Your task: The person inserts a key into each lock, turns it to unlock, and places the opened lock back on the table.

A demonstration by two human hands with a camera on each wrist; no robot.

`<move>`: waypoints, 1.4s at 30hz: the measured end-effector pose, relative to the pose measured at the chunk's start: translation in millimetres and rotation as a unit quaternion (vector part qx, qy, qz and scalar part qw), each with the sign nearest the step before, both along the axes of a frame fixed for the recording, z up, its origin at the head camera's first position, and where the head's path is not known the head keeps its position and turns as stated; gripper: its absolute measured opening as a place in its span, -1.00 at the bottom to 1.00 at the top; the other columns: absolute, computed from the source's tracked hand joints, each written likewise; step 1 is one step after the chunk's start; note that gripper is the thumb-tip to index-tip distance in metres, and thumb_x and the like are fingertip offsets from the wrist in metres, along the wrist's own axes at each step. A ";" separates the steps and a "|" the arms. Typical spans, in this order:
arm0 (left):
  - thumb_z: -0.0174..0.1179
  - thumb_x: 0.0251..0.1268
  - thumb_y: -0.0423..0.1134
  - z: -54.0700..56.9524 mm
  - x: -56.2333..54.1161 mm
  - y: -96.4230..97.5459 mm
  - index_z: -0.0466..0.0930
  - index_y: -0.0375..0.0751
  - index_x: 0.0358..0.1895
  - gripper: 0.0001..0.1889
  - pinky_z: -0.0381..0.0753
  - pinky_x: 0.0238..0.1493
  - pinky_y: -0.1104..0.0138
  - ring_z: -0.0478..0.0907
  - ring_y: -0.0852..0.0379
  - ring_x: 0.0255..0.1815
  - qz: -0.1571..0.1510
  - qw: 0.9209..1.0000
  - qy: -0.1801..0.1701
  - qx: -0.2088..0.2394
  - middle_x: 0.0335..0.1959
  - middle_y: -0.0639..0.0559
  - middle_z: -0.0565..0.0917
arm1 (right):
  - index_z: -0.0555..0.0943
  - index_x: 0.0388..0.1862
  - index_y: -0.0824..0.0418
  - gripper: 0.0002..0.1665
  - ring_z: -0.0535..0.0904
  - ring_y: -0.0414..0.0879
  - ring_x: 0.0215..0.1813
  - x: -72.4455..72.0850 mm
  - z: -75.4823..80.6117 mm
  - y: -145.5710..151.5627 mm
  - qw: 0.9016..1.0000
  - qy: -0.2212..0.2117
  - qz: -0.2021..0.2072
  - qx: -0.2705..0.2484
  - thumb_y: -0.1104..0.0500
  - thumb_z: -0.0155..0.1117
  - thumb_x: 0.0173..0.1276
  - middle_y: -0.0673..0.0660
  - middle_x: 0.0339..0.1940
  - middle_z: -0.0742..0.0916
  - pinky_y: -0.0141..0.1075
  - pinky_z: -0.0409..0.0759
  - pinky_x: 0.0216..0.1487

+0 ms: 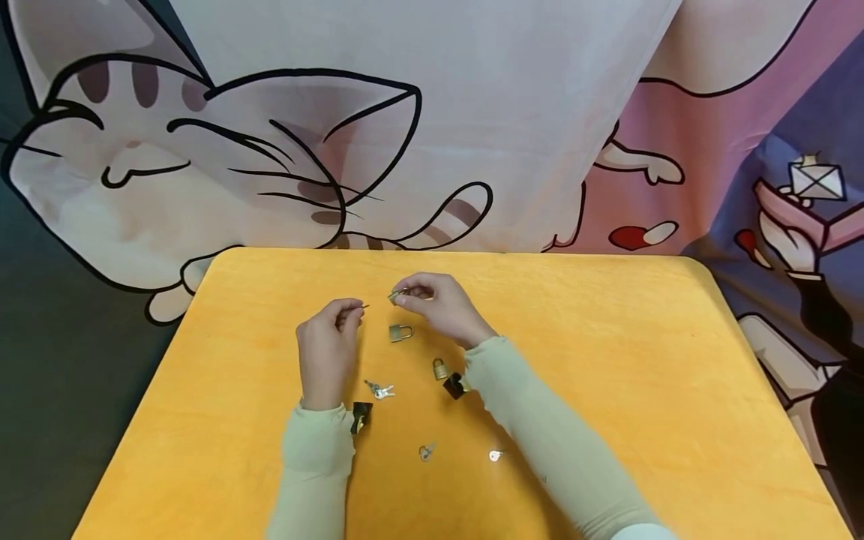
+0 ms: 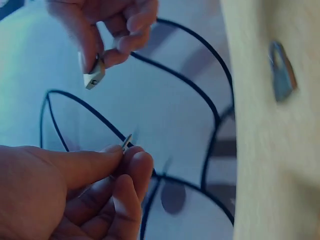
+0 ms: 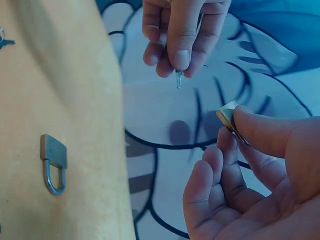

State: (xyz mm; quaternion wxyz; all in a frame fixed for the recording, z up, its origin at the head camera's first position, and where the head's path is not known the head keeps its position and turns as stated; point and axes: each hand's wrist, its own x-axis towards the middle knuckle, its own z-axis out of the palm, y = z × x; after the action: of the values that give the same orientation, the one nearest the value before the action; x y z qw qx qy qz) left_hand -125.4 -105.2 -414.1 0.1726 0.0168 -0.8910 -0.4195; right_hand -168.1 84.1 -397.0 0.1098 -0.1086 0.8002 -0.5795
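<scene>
My left hand (image 1: 328, 352) pinches a small key (image 3: 179, 79) between thumb and forefinger, its blade sticking out past the fingertips. Facing it, my right hand (image 1: 442, 306) holds a small brass padlock (image 2: 94, 78) by the shackle, with the keyhole end of the body turned toward the key. A gap separates key and padlock, both raised above the yellow table (image 1: 607, 360). Below the hands lies a second padlock (image 1: 400, 333), flat on the tabletop with its shackle pointing right.
Close to the right sleeve is a smaller brass padlock (image 1: 440, 369). A bunch of keys (image 1: 380, 390) lies near the left wrist. Nearer the front are a keyring with keys (image 1: 426, 452) and another silver key (image 1: 496, 455). A cartoon-printed curtain (image 1: 513, 135) hangs behind the table's far edge.
</scene>
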 end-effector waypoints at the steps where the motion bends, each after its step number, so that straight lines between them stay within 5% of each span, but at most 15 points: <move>1: 0.29 0.38 -0.34 2.2 1.3 3.7 0.77 -0.30 -0.13 -0.87 0.67 -0.35 0.21 0.71 0.08 -0.40 -0.007 1.000 0.005 0.013 -0.35 -0.06 0.78 | 0.73 -0.07 0.08 -0.84 0.63 0.01 -0.05 3.8 1.1 3.6 1.000 0.003 -0.006 -0.006 0.10 0.32 0.45 -0.02 -0.17 0.75 -0.18 0.57 -0.07; 8: 0.35 0.32 -0.29 11.3 7.8 30.7 0.77 -0.26 -0.06 -0.81 0.68 -0.33 0.32 0.73 0.11 -0.40 -0.058 0.995 0.017 0.080 -0.32 -0.01 0.79 | 0.71 -0.02 0.18 -0.81 0.65 -0.05 -0.03 28.2 3.1 22.2 0.995 -0.012 -0.055 -0.078 0.17 0.31 0.46 0.05 -0.09 0.75 -0.20 0.62 -0.02; 15: 0.37 0.30 -0.29 11.3 14.8 49.4 0.80 -0.27 -0.16 -0.85 0.68 -0.36 0.38 0.74 0.16 -0.42 -0.107 0.985 0.029 0.132 -0.35 0.02 0.79 | 0.68 0.01 0.26 -0.80 0.62 0.11 -0.03 44.6 -7.8 33.5 0.984 -0.046 -0.104 -0.135 0.22 0.27 0.48 0.25 -0.05 0.72 -0.14 0.63 0.03; 20: 0.35 0.32 -0.27 10.2 17.1 56.6 0.80 -0.25 -0.16 -0.86 0.68 -0.35 0.36 0.71 0.25 -0.43 -0.126 0.982 0.031 0.137 -0.36 0.03 0.79 | 0.67 0.02 0.28 -0.78 0.60 0.26 0.04 50.6 -14.8 39.0 0.978 -0.055 -0.122 -0.160 0.22 0.27 0.48 0.27 -0.07 0.72 0.11 0.55 0.14; 31: 0.34 0.32 -0.29 7.4 19.0 62.6 0.80 -0.26 -0.16 -0.86 0.68 -0.37 0.36 0.71 0.25 -0.43 -0.145 0.979 0.033 0.140 -0.37 0.03 0.79 | 0.66 0.05 0.29 -0.76 0.64 0.14 -0.01 58.1 -20.5 42.4 0.971 -0.077 -0.139 -0.177 0.21 0.26 0.49 0.24 -0.06 0.73 0.14 0.53 0.17; 42: 0.33 0.34 -0.28 4.4 17.5 62.9 0.80 -0.25 -0.14 -0.85 0.67 -0.39 0.37 0.73 0.13 -0.44 -0.157 0.978 0.031 0.130 -0.39 0.04 0.79 | 0.66 0.04 0.31 -0.75 0.61 0.30 0.03 57.3 -25.8 43.5 0.971 -0.070 -0.140 -0.181 0.21 0.30 0.46 0.25 -0.07 0.74 0.08 0.57 0.12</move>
State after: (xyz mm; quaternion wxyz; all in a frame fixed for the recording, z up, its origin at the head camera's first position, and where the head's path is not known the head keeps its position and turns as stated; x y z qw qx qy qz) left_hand -107.9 -42.3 -409.7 0.1279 -0.1142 -0.8147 -0.5540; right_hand -110.8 127.6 -422.8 0.0615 0.0276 0.6793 -0.7308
